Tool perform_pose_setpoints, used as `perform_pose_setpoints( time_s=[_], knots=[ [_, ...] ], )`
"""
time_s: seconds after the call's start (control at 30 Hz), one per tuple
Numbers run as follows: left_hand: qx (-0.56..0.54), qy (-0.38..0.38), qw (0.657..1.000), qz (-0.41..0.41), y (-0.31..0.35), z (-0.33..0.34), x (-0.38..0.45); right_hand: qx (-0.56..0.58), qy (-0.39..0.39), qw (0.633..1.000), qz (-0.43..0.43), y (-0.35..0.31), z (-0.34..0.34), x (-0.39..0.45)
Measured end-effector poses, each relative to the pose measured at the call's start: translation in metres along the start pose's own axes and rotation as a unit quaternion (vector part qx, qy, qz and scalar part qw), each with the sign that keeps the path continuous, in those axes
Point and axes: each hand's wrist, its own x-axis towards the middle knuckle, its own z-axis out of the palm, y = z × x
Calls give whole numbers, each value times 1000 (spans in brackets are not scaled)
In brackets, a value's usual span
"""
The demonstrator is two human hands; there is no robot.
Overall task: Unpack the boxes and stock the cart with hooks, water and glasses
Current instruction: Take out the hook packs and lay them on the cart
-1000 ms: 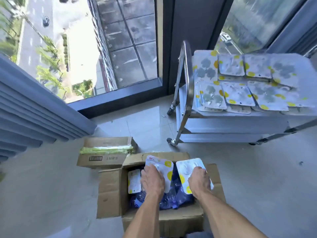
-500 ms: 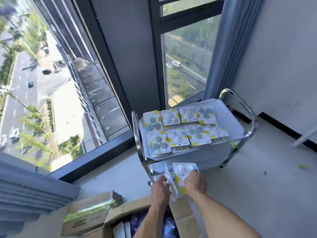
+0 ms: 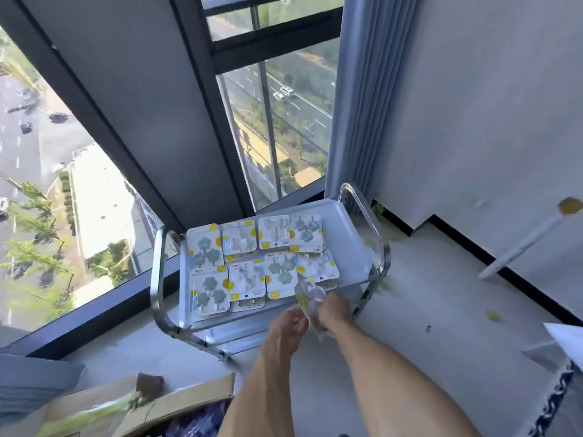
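Note:
A steel cart [image 3: 367,216] with a white top tray [image 3: 347,225] stands by the window. Several hook packs [image 3: 243,238], white cards with yellow dots, lie on the tray in two rows. My right hand [image 3: 334,312] grips upright hook packs [image 3: 307,294] over the tray's near right edge. My left hand [image 3: 288,324] is right beside it, fingers curled on the packs' lower edge. An open cardboard box [image 3: 189,402] sits at the bottom left, with blue wrapped water bottles [image 3: 202,421] showing inside.
A second cardboard box with green tape [image 3: 91,411] lies at the bottom left. A blue-grey curtain [image 3: 356,121] hangs behind the cart. A white rod [image 3: 520,247] leans on the right wall. Green scraps [image 3: 493,316] dot the floor.
Both hands lifted hook packs out of the box and carried them up to the cart's near edge. My view swung up from the box to the cart.

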Motion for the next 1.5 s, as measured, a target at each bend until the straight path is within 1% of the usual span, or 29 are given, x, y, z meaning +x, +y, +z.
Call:
perform_pose_setpoints(
  time_s=[0.07,0.1,0.2,0.3,0.37,0.43,0.5,0.53,0.63,0.7,0.73,0.8,0.9,1.0,1.17,1.33,1.43,1.5],
  knots=[
    [-25,-8,999,-27,4,16,13,-8,-6,1000,2,4,-12,15],
    [-13,-2,999,-38,8,24,18,-13,-7,1000,4,5,-17,22],
    [93,33,995,-34,27,38,38,-15,2,1000,12,0,-30,46],
    [151,44,987,-30,51,45,61,-8,12,1000,26,-11,-43,71],
    [179,74,980,-32,68,51,80,-12,10,999,31,-19,-50,89],
    [216,134,967,-27,88,59,100,-28,7,999,29,-29,-56,110],
    [288,202,936,17,110,66,121,-45,16,998,30,-41,-62,134],
    [339,221,913,43,119,71,132,-55,21,998,30,-48,-65,146],
    [490,241,828,126,146,84,156,-72,36,996,35,-73,-71,184],
    [538,260,783,174,166,91,171,-73,50,995,46,-90,-72,208],
    [550,273,767,186,176,96,179,-71,53,995,50,-99,-72,218],
    [558,304,748,194,195,102,196,-79,50,994,51,-115,-69,237],
    [549,338,744,174,212,104,219,-98,33,993,61,-131,-60,259],
    [553,340,747,145,218,105,244,-121,21,990,68,-139,-50,282],
    [551,342,750,130,216,108,268,-123,1,990,68,-148,-42,312],
    [546,337,752,151,207,118,283,-122,-2,990,73,-144,-39,330],
    [558,338,742,153,202,120,288,-114,-14,990,78,-138,-35,331],
    [560,340,739,156,200,120,292,-114,-22,991,65,-138,-29,331]
  ],
)
